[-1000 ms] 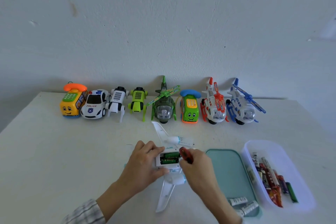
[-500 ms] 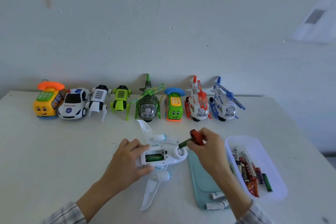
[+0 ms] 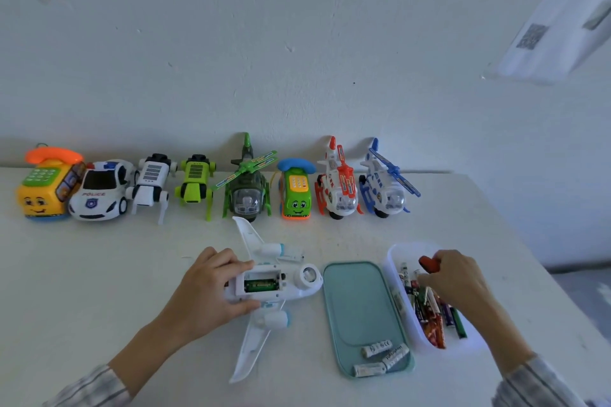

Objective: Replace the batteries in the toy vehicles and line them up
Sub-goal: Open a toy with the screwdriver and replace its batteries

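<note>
Now mid-swap, a person's left hand (image 3: 211, 294) grips the overturned white toy plane (image 3: 264, 284) at the counter's (image 3: 82, 274) centre, its battery bay (image 3: 261, 284) open with one green cell seated. At three o'clock from the plane, the right hand (image 3: 456, 281) reaches into the clear tub of batteries (image 3: 429, 304), fingers curled round a red-handled screwdriver (image 3: 429, 264) while its fingertips touch the cells. Between plane and tub lies a teal lid (image 3: 360, 304) holding three white batteries (image 3: 380, 357) at its six o'clock end. Eight toys stand lined up at twelve o'clock along the wall, from the yellow phone bus (image 3: 46, 188) to the blue helicopter (image 3: 385, 188). Judged from this, the step is fetching a fresh cell; next comes pinching one out, seating it in the right polarity, then closing the bay.
</note>
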A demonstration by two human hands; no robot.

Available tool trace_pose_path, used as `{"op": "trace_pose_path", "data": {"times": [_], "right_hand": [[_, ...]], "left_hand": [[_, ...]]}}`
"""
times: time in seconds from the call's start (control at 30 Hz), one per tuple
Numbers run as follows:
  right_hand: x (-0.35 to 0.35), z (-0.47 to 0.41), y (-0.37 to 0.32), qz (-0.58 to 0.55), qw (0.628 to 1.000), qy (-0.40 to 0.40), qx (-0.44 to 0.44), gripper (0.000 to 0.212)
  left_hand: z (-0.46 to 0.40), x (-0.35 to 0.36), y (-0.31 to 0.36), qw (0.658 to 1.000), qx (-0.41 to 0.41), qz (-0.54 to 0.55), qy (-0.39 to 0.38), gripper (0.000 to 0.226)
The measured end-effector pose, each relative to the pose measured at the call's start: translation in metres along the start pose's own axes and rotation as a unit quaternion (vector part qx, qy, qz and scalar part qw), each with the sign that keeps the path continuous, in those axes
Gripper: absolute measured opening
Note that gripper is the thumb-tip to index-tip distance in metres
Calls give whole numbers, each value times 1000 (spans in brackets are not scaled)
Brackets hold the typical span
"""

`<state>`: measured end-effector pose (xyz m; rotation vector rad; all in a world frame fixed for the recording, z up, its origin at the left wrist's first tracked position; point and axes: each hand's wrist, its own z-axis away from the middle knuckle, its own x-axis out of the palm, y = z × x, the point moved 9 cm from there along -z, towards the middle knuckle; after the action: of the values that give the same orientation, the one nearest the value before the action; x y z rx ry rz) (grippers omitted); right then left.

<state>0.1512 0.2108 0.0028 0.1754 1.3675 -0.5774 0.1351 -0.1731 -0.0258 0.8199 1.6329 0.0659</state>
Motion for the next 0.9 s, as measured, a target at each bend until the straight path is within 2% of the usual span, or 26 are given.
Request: {"op": "trace_pose_path", "data": {"times": [0.03, 0.1, 0.17, 0.23, 0.3, 0.37, 0.43, 0.63, 0.9], "right_hand": [[-7, 3, -9, 7, 1000, 21, -19, 20], [-27, 15, -42, -48, 992, 74, -86, 25], [-47, 40, -84, -146, 967, 109, -178, 35], [-60, 69, -127, -213, 932, 124, -266, 34], [-58, 92, -163, -271, 901, 100, -324, 26], [-42, 106, -192, -365, 859, 28, -357, 23], [-23, 115, -213, -412, 829, -22, -378, 24], [12, 120, -248, -370, 813, -15, -449, 19], [28, 115, -261, -337, 819, -28, -464, 15]], "left_hand": [[0, 0, 0, 1000, -2, 3, -5, 72], [-1, -1, 0, 1000, -6, 9, -17, 74], [-1, 0, -1, 999, -8, 18, -34, 76], [-2, 0, -3, 998, -13, 28, -47, 77], [-3, 0, -3, 998, -15, 37, -54, 77], [-4, -1, -3, 997, -21, 44, -57, 76], [-4, -1, -2, 997, -27, 46, -58, 73], [-3, -2, -3, 997, -44, 42, -57, 69], [-3, -2, -5, 996, -45, 49, -51, 60]]}}
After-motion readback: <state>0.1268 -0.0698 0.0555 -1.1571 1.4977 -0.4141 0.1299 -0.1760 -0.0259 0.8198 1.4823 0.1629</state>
